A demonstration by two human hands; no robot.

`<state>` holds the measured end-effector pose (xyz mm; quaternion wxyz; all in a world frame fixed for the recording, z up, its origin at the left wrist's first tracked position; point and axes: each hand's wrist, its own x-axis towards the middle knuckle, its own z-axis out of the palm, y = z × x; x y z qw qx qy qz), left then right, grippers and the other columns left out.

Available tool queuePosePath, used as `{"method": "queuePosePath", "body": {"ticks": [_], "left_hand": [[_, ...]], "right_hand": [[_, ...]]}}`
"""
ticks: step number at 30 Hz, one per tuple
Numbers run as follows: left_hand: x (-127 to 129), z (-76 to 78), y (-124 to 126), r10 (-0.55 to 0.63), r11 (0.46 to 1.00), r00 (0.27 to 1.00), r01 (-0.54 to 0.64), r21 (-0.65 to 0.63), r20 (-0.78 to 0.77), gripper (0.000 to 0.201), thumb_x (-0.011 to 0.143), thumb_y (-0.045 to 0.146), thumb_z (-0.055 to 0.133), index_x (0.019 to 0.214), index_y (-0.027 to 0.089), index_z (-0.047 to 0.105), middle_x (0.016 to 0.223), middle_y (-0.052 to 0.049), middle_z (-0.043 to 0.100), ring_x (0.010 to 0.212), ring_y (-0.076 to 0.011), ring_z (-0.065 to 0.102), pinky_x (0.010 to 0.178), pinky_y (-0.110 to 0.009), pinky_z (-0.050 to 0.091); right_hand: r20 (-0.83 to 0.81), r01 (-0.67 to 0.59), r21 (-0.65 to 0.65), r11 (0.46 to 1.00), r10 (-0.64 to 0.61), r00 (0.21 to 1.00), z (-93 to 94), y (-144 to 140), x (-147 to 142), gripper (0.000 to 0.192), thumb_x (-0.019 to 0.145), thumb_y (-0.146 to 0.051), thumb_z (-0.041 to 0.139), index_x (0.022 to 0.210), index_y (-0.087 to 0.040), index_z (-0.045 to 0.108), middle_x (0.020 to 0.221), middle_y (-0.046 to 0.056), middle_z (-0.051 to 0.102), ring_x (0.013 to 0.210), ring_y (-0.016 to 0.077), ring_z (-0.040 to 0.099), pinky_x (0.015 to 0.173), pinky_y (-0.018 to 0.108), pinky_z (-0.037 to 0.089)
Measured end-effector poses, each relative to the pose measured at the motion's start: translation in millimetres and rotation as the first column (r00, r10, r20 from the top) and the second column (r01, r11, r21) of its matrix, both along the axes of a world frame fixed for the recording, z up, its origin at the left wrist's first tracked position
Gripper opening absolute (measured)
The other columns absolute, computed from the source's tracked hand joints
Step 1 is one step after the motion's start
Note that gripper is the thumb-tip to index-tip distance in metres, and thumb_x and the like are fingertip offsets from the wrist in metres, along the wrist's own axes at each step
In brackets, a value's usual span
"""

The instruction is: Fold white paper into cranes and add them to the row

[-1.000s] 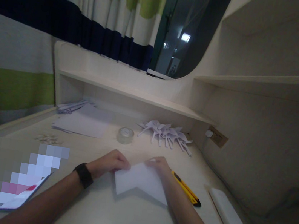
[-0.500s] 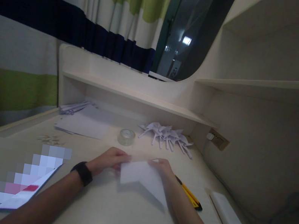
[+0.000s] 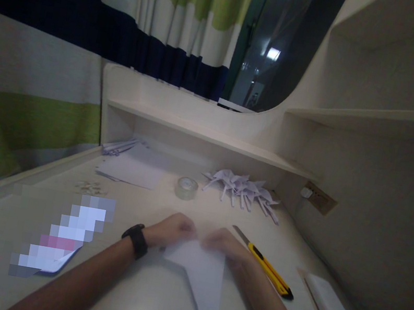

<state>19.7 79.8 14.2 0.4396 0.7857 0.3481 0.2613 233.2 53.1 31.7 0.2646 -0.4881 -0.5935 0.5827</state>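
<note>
**Folding a white sheet into a long point**

Since the earlier frame the white folded paper sheet [image 3: 199,275] shows a different outline: where it lay as a broad, notched shape between the hands, it now runs as a narrow triangle from the hands toward the near edge of the pale wooden table [image 3: 150,304]. Both hands have drawn closer together at its top.

The left hand [image 3: 173,230], with a black wristband [image 3: 136,239] behind it, and the right hand [image 3: 224,243] meet at the far end of the sheet, fingers curled down and pinching or pressing the paper's upper edge; motion blur hides exactly how tightly each one holds it. The sheet rests mostly flat on the table, directly in front of the person.

By my reading, a fold is being laid or creased at the top of the paper. The next move likely calls for lining the edges up and pressing the crease flat along its length, while one hand keeps the sheet from sliding.

Just right of the right hand lies a yellow-and-black utility knife [image 3: 264,264], apart from the paper. Farther back sit a clear roll of tape [image 3: 186,187], a cluster of small folded white paper figures [image 3: 244,189] and a stack of flat white sheets [image 3: 133,170].
</note>
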Motion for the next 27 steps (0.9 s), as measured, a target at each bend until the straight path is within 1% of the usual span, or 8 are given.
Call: {"method": "queuePosePath", "body": {"ticks": [5,8,11,14,19,24,26,27], "left_hand": [[1,0.5,-4,-0.031,0.999,1.000,0.031,-0.030,-0.001,0.029,0.075,0.037,0.060,0.076,0.010,0.072,0.064,-0.004,0.067,0.058,-0.0135,0.054,0.052,-0.022,0.038],[0,1.9,-5,-0.053,0.997,0.999,0.052,-0.048,-0.003,0.029,0.075,0.037,0.061,0.076,0.010,0.072,0.062,-0.003,0.066,0.057,-0.0134,0.054,0.053,-0.022,0.038],[1,3.1,-6,-0.067,0.996,0.998,0.066,-0.060,-0.009,0.029,0.074,0.037,0.061,0.074,0.011,0.072,0.060,-0.002,0.064,0.056,-0.0138,0.053,0.053,-0.023,0.038],[-2,4.9,-4,-0.074,0.995,0.997,0.073,-0.069,-0.011,0.027,0.073,0.037,0.062,0.072,0.012,0.071,0.062,-0.002,0.064,0.057,-0.0144,0.054,0.054,-0.023,0.038],[-15,8.8,1,-0.068,0.994,0.998,0.066,-0.089,-0.019,0.025,0.072,0.035,0.062,0.072,0.012,0.071,0.063,-0.003,0.064,0.056,-0.0136,0.052,0.054,-0.023,0.037],[-26,14.2,7,-0.044,0.996,0.999,0.042,-0.075,-0.023,0.029,0.072,0.040,0.063,0.067,0.012,0.069,0.061,-0.002,0.063,0.056,-0.0134,0.051,0.055,-0.023,0.036],[-29,16.3,8,-0.024,0.998,1.000,0.023,-0.063,-0.017,0.030,0.073,0.041,0.063,0.068,0.011,0.068,0.061,-0.002,0.063,0.056,-0.0135,0.051,0.055,-0.023,0.036],[-29,17.1,8,-0.012,0.998,1.000,0.011,-0.057,-0.008,0.030,0.073,0.041,0.062,0.069,0.011,0.068,0.062,-0.003,0.063,0.056,-0.0135,0.051,0.054,-0.023,0.036]], "right_hand": [[0.016,0.007,-0.002,1.000,-0.007,1.000,10.5,-5,-4,0.014,0.053,-0.026,0.072,0.057,-0.013,0.070,0.047,-0.002,0.056,0.044,0.0077,0.040,0.045,0.022,0.024],[0.018,-0.024,0.027,0.999,0.023,1.000,14.2,-7,-6,0.011,0.053,-0.024,0.072,0.058,-0.014,0.070,0.048,-0.002,0.057,0.046,0.0079,0.042,0.047,0.022,0.027],[0.003,-0.046,0.065,0.997,0.046,0.999,12.7,-7,-5,0.011,0.053,-0.023,0.073,0.059,-0.015,0.072,0.054,-0.001,0.062,0.051,0.0098,0.047,0.049,0.022,0.031],[-0.031,-0.063,0.066,0.996,0.065,0.997,7.8,-4,-2,0.009,0.055,-0.023,0.073,0.058,-0.015,0.072,0.052,-0.001,0.062,0.049,0.0096,0.047,0.048,0.022,0.032],[-0.070,-0.079,0.034,0.996,0.081,0.994,1.8,1,12,0.008,0.053,-0.021,0.071,0.058,-0.014,0.072,0.049,0.000,0.061,0.045,0.0096,0.049,0.047,0.021,0.036],[-0.012,-0.192,-0.017,0.981,0.192,0.981,10.6,6,36,0.014,0.057,-0.023,0.067,0.063,-0.012,0.073,0.053,0.003,0.065,0.048,0.0129,0.057,0.050,0.023,0.043],[0.008,-0.197,0.013,0.980,0.197,0.980,15.1,8,43,0.014,0.058,-0.024,0.067,0.063,-0.011,0.072,0.055,0.004,0.066,0.048,0.0131,0.057,0.051,0.023,0.044],[0.006,-0.165,0.052,0.985,0.165,0.986,16.5,8,44,0.015,0.058,-0.024,0.068,0.063,-0.011,0.072,0.055,0.004,0.066,0.049,0.0128,0.057,0.051,0.023,0.043]]}}
